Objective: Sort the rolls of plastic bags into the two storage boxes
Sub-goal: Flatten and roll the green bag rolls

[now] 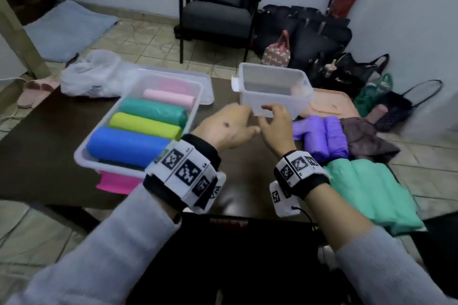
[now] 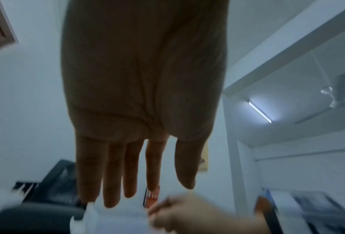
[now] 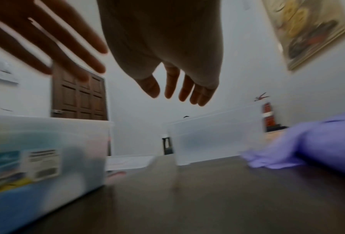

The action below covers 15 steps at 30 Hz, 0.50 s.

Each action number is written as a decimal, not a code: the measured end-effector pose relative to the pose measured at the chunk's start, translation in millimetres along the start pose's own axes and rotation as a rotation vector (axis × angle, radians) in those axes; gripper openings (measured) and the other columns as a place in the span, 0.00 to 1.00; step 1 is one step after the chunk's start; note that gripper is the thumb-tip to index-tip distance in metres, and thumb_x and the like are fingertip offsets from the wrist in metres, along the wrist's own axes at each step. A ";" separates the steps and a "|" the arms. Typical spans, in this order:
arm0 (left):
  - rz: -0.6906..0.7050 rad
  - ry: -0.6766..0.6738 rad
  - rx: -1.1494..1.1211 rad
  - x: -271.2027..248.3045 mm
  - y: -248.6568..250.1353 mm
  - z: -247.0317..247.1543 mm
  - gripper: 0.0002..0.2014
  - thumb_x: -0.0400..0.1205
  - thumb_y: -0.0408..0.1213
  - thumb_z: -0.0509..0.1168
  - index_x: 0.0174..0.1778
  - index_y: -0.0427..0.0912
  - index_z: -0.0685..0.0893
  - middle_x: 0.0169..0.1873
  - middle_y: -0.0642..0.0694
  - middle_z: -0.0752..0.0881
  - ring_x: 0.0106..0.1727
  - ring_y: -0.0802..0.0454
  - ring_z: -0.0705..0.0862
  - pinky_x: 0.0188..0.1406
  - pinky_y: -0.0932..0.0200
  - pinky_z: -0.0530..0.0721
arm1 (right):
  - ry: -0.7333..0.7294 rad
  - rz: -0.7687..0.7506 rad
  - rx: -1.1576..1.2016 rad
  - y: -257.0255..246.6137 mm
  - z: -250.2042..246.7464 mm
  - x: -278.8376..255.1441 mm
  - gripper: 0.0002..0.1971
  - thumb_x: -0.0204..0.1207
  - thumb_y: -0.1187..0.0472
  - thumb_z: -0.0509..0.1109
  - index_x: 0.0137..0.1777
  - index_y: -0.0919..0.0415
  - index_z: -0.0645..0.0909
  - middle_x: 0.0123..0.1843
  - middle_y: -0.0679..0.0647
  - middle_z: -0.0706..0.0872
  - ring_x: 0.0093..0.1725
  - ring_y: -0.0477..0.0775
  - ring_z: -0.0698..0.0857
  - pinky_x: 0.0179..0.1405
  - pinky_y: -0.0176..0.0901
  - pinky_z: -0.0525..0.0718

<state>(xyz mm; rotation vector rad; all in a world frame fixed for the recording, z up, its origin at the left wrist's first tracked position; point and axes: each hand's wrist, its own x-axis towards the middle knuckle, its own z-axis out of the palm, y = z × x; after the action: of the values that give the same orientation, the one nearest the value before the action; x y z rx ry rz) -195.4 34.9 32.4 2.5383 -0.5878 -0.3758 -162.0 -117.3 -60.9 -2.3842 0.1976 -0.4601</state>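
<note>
A clear storage box [image 1: 81, 156] on the left of the dark table [image 1: 235, 181] holds pink, teal, yellow and blue rolls [image 1: 128, 143]. A second clear box [image 1: 272, 104] stands empty at the middle back. My left hand [image 1: 230, 126] and right hand [image 1: 272, 126] hover side by side just before its near wall, holding nothing. The wrist views show straight fingers on the left hand [image 2: 153, 166] and the right hand [image 3: 167, 82], above the empty box [image 3: 217, 139]. Purple rolls [image 1: 324, 136] and mint green rolls [image 1: 371, 193] lie loose on the right.
A dark brownish bundle [image 1: 366, 138] lies beside the purple rolls. Behind the empty box lies a peach tray [image 1: 329, 101]. A white plastic bag [image 1: 91, 74] sits at the back left. A pink sheet [image 1: 116, 181] sticks out under the filled box. Beyond are a chair [image 1: 218, 12] and floor bags [image 1: 309, 32].
</note>
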 end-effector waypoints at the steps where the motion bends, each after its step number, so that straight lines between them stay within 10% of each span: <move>1: 0.012 -0.051 0.001 6.4 0.1 22.3 0.23 0.84 0.46 0.61 0.74 0.42 0.71 0.72 0.42 0.74 0.72 0.45 0.73 0.68 0.53 0.70 | 0.032 0.053 -0.038 14.6 -12.4 -1.1 0.15 0.77 0.64 0.66 0.62 0.66 0.80 0.62 0.64 0.81 0.66 0.63 0.75 0.67 0.43 0.64; 15: -0.006 -0.137 0.174 15.7 -35.4 188.1 0.39 0.81 0.64 0.51 0.84 0.50 0.45 0.83 0.42 0.38 0.83 0.45 0.34 0.80 0.48 0.36 | -0.080 0.870 -0.552 108.2 -96.8 -65.4 0.33 0.76 0.55 0.69 0.75 0.66 0.60 0.75 0.65 0.64 0.74 0.64 0.66 0.70 0.53 0.68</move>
<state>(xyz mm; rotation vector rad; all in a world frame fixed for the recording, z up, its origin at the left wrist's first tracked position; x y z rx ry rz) -239.0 -22.2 -145.7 2.6959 -0.6916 -0.5254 -261.0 -240.0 -82.7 -2.5066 1.3959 0.1290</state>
